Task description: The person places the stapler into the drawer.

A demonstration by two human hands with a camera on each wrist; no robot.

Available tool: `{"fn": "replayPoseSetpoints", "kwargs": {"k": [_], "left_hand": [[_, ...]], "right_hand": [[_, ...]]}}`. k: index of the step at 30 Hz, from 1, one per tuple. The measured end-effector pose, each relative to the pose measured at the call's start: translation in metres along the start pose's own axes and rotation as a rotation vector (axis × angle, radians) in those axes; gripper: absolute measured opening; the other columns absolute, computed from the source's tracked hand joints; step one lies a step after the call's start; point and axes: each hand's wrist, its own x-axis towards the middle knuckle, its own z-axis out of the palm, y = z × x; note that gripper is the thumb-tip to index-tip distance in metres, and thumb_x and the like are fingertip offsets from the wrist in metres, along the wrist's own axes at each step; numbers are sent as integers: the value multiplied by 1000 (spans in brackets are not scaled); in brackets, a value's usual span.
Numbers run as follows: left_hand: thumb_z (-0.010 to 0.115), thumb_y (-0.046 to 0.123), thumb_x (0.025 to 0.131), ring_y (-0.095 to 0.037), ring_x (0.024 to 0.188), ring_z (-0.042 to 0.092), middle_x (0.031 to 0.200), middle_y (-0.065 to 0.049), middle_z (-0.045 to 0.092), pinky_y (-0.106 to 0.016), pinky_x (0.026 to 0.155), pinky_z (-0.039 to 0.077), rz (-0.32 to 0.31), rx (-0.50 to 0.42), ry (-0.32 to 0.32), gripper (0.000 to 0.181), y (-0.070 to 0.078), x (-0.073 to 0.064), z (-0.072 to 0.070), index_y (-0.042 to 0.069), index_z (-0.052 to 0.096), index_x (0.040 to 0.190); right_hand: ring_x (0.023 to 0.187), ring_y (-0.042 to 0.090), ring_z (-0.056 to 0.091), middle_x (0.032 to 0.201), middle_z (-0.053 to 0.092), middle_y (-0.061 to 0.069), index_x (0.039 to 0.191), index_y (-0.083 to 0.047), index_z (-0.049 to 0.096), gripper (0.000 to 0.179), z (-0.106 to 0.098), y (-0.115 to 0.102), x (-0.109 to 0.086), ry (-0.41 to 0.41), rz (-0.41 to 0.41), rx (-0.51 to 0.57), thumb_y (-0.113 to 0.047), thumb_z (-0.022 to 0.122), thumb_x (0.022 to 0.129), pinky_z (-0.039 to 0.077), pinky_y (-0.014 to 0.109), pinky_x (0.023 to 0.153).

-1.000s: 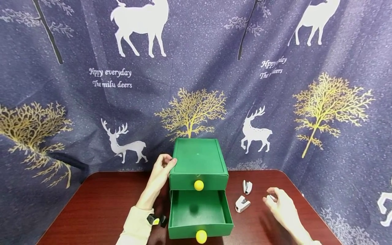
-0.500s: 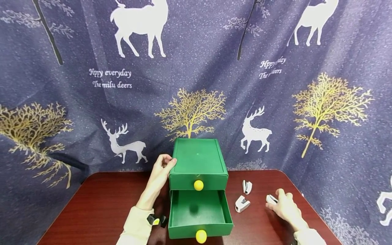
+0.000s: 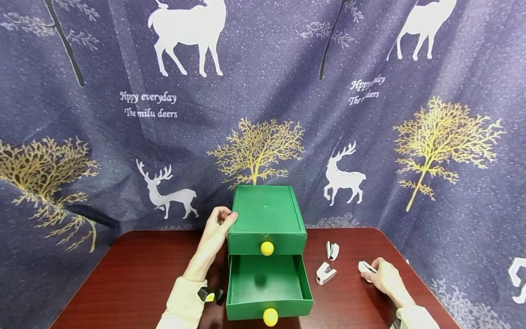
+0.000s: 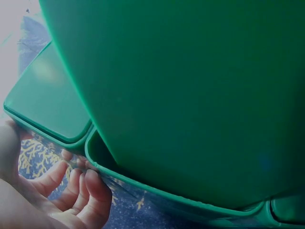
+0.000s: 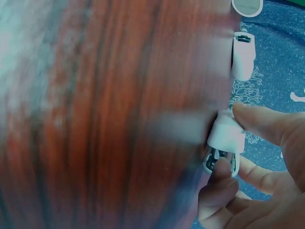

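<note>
A green drawer cabinet (image 3: 267, 208) stands mid-table, its lower drawer (image 3: 263, 283) pulled out and the upper one closed. Both drawers have round yellow knobs. My left hand (image 3: 215, 228) rests against the cabinet's left side, thumb at the top edge; in the left wrist view its bent fingers (image 4: 97, 191) lie along that side. On the right, my right hand (image 3: 386, 278) pinches a small white stapler (image 3: 365, 267) between thumb and fingers, low at the table. The right wrist view shows this stapler (image 5: 226, 136) with its open end by a fingertip.
Two more white staplers lie between the cabinet and my right hand, one nearer (image 3: 325, 273) and one farther back (image 3: 332, 251). The reddish-brown table (image 3: 135, 274) ends at a dark blue cloth (image 3: 263, 91) printed with deer and trees.
My right hand has come down onto the right-hand stapler, and its fingers have closed on it. The left hand, cabinet and other two staplers stay where they were.
</note>
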Motion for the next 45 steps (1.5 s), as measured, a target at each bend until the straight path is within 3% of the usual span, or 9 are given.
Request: {"fn": "replayPoseSetpoints", "kwargs": {"k": [4, 13, 17, 23, 29, 45], "left_hand": [[64, 11, 95, -13, 69, 42, 88, -4, 45, -22, 56, 35, -2, 8, 4, 21, 1, 0, 0, 0, 51, 109], [63, 11, 95, -14, 68, 43, 88, -4, 46, -23, 55, 37, -6, 3, -4, 22, 1, -1, 0, 0, 51, 110], [63, 11, 95, -14, 66, 42, 88, -4, 46, -22, 55, 36, -3, -2, -1, 22, 1, 0, 1, -1, 51, 110], [63, 10, 95, -14, 67, 42, 88, -5, 46, -23, 55, 36, 8, -3, -4, 22, 2, 0, 1, -1, 51, 109], [63, 11, 95, -14, 67, 43, 88, -5, 46, -25, 56, 37, -7, 1, -5, 23, 2, -2, 1, -1, 51, 110], [63, 12, 96, -13, 70, 44, 89, -4, 46, -23, 56, 39, -27, -19, -20, 23, 4, -2, 0, 0, 50, 110]], "right_hand": [[66, 22, 52, 71, 57, 5, 82, -7, 55, 32, 2, 0, 0, 0, 5, 9, -25, 81, 73, 40, 37, 59], [69, 29, 56, 79, 60, 13, 87, -7, 57, 36, 3, -1, 1, -32, 58, -18, -30, 80, 72, 43, 45, 59], [67, 26, 57, 75, 61, 9, 88, -7, 58, 33, 2, -2, 0, -28, 71, 2, -29, 79, 74, 42, 43, 58], [66, 23, 59, 72, 64, 7, 92, -5, 60, 33, -4, -13, -4, 23, 32, 45, -27, 79, 75, 43, 39, 59], [75, 26, 59, 85, 65, 12, 98, -3, 61, 39, -11, -35, -11, 84, -41, 69, -29, 81, 75, 45, 41, 65], [66, 10, 52, 77, 58, -3, 100, -11, 62, 34, -28, -125, -47, 160, -218, 243, -29, 82, 78, 43, 28, 59]]}}
